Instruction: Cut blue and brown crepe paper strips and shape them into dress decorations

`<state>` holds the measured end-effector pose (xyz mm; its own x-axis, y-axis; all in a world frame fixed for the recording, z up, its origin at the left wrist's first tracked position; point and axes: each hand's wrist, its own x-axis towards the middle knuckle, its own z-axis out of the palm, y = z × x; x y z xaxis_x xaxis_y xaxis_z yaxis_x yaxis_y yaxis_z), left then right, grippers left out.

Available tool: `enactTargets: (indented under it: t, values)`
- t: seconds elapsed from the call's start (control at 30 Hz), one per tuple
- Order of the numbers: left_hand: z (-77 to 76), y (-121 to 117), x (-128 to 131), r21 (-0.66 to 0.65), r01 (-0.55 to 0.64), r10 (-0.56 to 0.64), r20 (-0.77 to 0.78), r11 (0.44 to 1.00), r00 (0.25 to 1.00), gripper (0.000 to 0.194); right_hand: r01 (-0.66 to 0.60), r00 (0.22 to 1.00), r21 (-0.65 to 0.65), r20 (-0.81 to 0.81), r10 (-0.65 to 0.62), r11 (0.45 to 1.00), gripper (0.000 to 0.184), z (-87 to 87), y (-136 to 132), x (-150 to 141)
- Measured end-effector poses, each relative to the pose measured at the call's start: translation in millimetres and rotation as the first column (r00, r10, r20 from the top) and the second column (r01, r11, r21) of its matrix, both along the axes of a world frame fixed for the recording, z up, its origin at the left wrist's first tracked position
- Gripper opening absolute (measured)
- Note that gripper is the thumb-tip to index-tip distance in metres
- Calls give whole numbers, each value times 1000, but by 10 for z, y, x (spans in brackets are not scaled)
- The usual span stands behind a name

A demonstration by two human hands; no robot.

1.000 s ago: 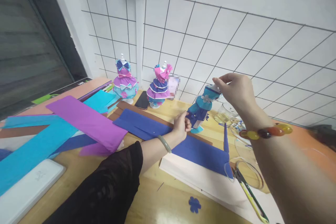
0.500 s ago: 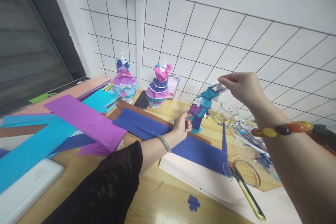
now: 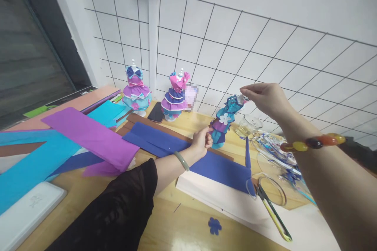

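Note:
A miniature dress form (image 3: 223, 119) in layered teal and purple crepe paper, with a white flower on it, leans with its top to the right. At its neck, the fingertips of my right hand (image 3: 263, 96) are pinched together. My left hand (image 3: 202, 141) is closed, fingers curled, with thumb and forefinger against the left side of the skirt. What its curled fingers cover is partly hidden. A strip of dark blue crepe paper (image 3: 224, 172) lies beneath my left wrist.
Two more dressed forms, one with bows (image 3: 137, 90) and one with a pink top (image 3: 176, 96), stand near a phone (image 3: 156, 112). Purple crepe paper (image 3: 91, 133) is on the left. Scissors (image 3: 273, 213), a clear cup (image 3: 249, 124), paper scraps (image 3: 277, 155) and a blue flower cutout (image 3: 215, 226) are about.
The dress form has turned, bringing its white flower more to the front, and it leans less. Both hands remain at it. The whole view has shifted slightly.

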<state>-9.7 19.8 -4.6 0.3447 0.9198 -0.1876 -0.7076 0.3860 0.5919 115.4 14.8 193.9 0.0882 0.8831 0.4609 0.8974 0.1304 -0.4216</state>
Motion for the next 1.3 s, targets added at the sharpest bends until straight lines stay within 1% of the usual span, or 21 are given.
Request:
enactTargets:
  t: [0.1, 0.23, 0.47, 0.63, 0.77, 0.87, 0.93, 1.03, 1.1, 1.17, 1.23, 1.3]
  values:
    - [-12, 5, 3, 5, -9, 9, -7, 1000, 1000, 21, -5, 1000, 4, 8, 5, 1000, 30, -13, -2, 22]
    - [-49, 15, 9, 18, -53, 53, -25, 998, 998, 20, -8, 1000, 10, 9, 8, 1000, 27, -21, 1, 51]
    - [-106, 57, 23, 55, -173, 176, -55, 983, 983, 20, -16, 1000, 33, 1, 16, 999, 26, -42, 67, 101]
    - [-113, 74, 31, 86, -230, 237, -88, 969, 967, 28, -40, 999, 29, -32, 41, 999, 27, -55, 53, 83]
    - [-106, 65, 32, 115, -238, 251, -117, 964, 961, 30, -58, 997, 40, -47, 60, 997, 29, -62, 35, 73]
    - [-99, 49, 29, 135, -220, 238, -134, 966, 962, 30, -51, 998, 54, -45, 54, 997, 32, -62, 24, 88]
    - [-98, 35, 26, 171, -211, 238, -156, 962, 959, 30, -49, 998, 80, -43, 53, 996, 34, -64, -5, 117]
    - [-92, 4, 24, 279, -192, 259, -230, 941, 938, 36, -33, 997, 144, -64, 43, 989, 39, -81, -132, 206]
    - [-74, -30, 26, 356, -160, 271, -285, 920, 920, 39, 0, 997, 196, -79, 16, 981, 40, -116, -292, 300]
    - [-41, -81, 29, 428, -106, 263, -326, 897, 908, 41, 41, 995, 218, -98, -20, 975, 40, -184, -507, 419]
    - [-3, -153, 37, 500, -18, 232, -368, 866, 901, 42, 82, 990, 184, -126, -59, 979, 41, -300, -759, 558]
    - [25, -241, 52, 568, 105, 182, -425, 816, 887, 42, 116, 983, 108, -152, -98, 987, 43, -466, -1024, 707]
